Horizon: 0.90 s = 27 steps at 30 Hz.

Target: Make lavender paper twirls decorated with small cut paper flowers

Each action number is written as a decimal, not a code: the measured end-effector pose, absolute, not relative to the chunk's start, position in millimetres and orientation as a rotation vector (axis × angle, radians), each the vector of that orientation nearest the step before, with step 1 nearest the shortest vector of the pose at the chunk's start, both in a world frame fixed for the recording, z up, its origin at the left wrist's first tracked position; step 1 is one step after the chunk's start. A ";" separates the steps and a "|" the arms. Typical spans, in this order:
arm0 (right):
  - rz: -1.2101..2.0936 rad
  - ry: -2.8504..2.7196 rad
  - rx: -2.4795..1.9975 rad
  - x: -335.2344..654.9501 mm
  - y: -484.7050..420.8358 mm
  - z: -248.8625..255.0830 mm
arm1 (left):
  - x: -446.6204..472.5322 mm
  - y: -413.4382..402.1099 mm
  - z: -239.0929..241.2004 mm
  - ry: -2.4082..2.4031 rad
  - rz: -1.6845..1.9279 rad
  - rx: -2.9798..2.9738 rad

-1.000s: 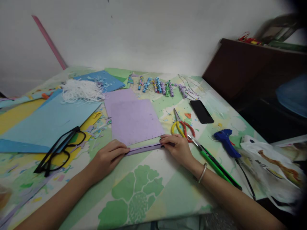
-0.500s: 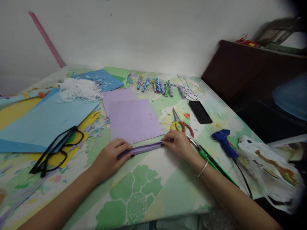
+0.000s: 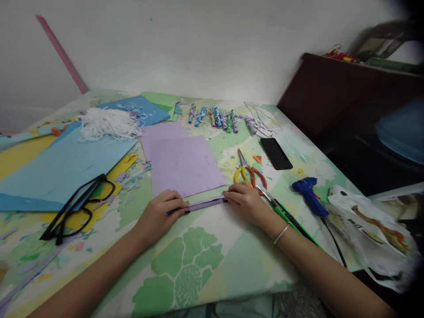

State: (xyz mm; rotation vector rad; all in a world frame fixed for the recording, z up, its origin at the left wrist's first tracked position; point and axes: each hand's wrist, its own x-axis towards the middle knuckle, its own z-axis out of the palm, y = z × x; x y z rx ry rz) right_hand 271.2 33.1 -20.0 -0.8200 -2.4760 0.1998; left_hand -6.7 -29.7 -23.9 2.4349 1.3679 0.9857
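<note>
Between my two hands a narrow strip of purple paper [image 3: 206, 204] lies lengthwise, folded along its length, low over the flowered tablecloth. My left hand [image 3: 165, 210] pinches its left end between thumb and fingers. At the other end, my right hand [image 3: 244, 201] is closed on the strip, its fingertips hiding that end. Just beyond the strip rests a purple paper sheet [image 3: 185, 165], partly over a second purple sheet [image 3: 162, 130]. Scissors [image 3: 247, 170] with yellow and red handles lie right beyond my right hand. A green utility knife [image 3: 285, 215] lies beside my right wrist.
Black glasses [image 3: 79, 207] lie on blue paper [image 3: 62, 170] at left, near a white string heap [image 3: 109, 124] and paper scraps. Several curled paper rolls [image 3: 217, 118] line the back. A phone [image 3: 276, 153], blue glue gun [image 3: 310, 196] and plastic bag [image 3: 367, 234] are at right.
The purple strip has become narrower, its long edges folded closer together. My left hand has shifted slightly right along it; both hands still hold its ends.
</note>
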 end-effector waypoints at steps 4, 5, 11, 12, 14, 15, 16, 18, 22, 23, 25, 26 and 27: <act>0.036 -2.558 -0.705 275.7 26.5 -14.0 | -6.0 -31.0 -26.0 1.306 0.996 2.505; 0.004 -2.574 -0.695 275.7 25.6 -12.3 | -5.7 -31.3 -26.2 1.303 0.991 2.502; -0.018 -2.603 -0.771 268.1 23.2 -7.1 | -4.6 -27.0 -17.4 1.338 0.785 2.403; -0.003 -2.625 -0.792 265.7 23.1 -7.0 | -3.9 -25.6 -14.1 1.341 0.719 2.394; 0.033 -2.681 -0.850 260.1 23.9 -6.8 | -1.6 -22.8 -6.5 1.359 0.579 2.394; 0.082 -2.700 -0.894 257.1 25.1 -6.6 | 0.2 -21.5 -2.5 1.383 0.503 2.401; 0.153 -2.705 -0.943 254.2 26.9 -6.2 | 2.3 -20.1 1.4 1.417 0.427 2.407; 0.320 -2.673 -1.035 249.0 32.2 -4.9 | 7.5 -16.8 7.6 1.475 0.306 2.399; 0.468 -2.599 -1.095 241.5 43.8 -2.3 | 17.0 -8.4 9.3 1.416 0.387 2.330; 0.472 -2.585 -1.107 240.1 45.3 -2.2 | 18.5 -6.8 7.1 1.391 0.447 2.311; 0.466 -2.559 -1.132 237.9 45.5 -3.1 | 19.5 -5.1 0.6 1.359 0.557 2.286; 0.456 -2.551 -1.138 237.3 44.3 -4.0 | 19.2 -5.3 -3.3 1.343 0.608 2.290; 0.447 -2.548 -1.137 237.1 42.3 -5.2 | 18.5 -6.0 -7.2 1.321 0.664 2.312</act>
